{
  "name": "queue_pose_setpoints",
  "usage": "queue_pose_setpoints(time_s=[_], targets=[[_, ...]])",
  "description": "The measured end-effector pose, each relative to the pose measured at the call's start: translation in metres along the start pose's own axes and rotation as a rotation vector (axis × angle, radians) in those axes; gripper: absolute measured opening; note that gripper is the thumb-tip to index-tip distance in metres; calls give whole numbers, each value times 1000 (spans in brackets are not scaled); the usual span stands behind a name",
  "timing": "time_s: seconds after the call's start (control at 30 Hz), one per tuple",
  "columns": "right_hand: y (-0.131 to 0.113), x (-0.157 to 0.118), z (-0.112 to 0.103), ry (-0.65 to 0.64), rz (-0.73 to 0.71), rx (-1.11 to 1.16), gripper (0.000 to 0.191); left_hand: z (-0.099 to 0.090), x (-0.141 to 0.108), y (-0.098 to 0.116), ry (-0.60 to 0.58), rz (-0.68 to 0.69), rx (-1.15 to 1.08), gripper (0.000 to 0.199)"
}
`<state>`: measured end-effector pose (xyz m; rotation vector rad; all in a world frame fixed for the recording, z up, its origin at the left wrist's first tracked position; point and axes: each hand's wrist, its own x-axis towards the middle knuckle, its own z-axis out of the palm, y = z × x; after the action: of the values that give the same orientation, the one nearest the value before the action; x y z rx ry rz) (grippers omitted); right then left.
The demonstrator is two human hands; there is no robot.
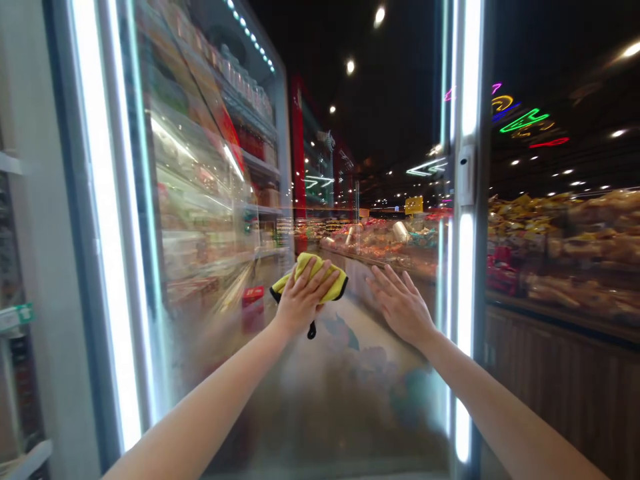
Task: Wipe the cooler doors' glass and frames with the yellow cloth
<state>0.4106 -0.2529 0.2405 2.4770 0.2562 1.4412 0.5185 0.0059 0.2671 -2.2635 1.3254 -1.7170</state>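
My left hand (301,303) presses a folded yellow cleaning cloth (330,285) with black edging against the glass door (320,400), its fingers spread over the cloth. A small black loop hangs below the cloth. To the right, my right hand (403,303) is open and empty, fingers stretched out, palm toward the same glass. Whether that palm touches the glass, I cannot tell. Bright white light strips (465,280) run up the door's right side, with a grey lock or latch piece (466,175) between them.
On the left, another tall light strip (107,220) lines the frame. Blurred shelves with bottles (245,83) show through or in the glass. A red box (253,307) appears low behind it. Beyond at right are heaped packaged goods (565,233) above a wooden counter side (560,373).
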Motion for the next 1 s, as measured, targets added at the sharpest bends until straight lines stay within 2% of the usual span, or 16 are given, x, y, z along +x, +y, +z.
queue_pose_setpoints(time_s=[0.07, 0.13, 0.2, 0.23, 0.3, 0.37, 0.43, 0.47, 0.53, 0.63, 0.7, 0.77, 0.83, 0.93, 1.0], targets=[[4, -1, 1, 14, 22, 23, 59, -1, 9, -1, 77, -225, 15, 66], [5, 0, 2, 37, 34, 54, 59, 0, 33, 5, 160, -443, 25, 70], [3, 1, 5, 64, 41, 85, 58, 4, 58, 18, 200, -499, 24, 73], [2, 1, 7, 76, 47, 98, 58, 6, 66, 25, 194, -453, 21, 74], [0, 0, 9, 91, 62, 114, 57, 11, 70, 38, 147, -274, 15, 74], [1, -4, 10, 97, 78, 120, 55, 13, 56, 44, 80, -60, 10, 73], [6, -9, 10, 99, 94, 120, 54, 13, 37, 42, 16, 89, 4, 71], [9, -11, 9, 102, 102, 121, 54, 13, 29, 39, -3, 109, 2, 70], [18, -16, 8, 115, 117, 130, 56, 14, 24, 37, 20, 10, 1, 70], [26, -18, 8, 150, 129, 169, 59, 19, 44, 47, 144, -289, -2, 74], [28, -20, 10, 176, 143, 196, 59, 24, 64, 64, 182, -363, -13, 78], [27, -24, 12, 194, 161, 210, 58, 28, 75, 80, 163, -274, -22, 77], [28, -31, 14, 192, 174, 203, 58, 31, 70, 88, 106, -80, -25, 75], [35, -45, 14, 159, 191, 161, 58, 32, 48, 78, 10, 190, -16, 74], [44, -54, 13, 145, 199, 138, 60, 31, 40, 66, -13, 239, -5, 71]])
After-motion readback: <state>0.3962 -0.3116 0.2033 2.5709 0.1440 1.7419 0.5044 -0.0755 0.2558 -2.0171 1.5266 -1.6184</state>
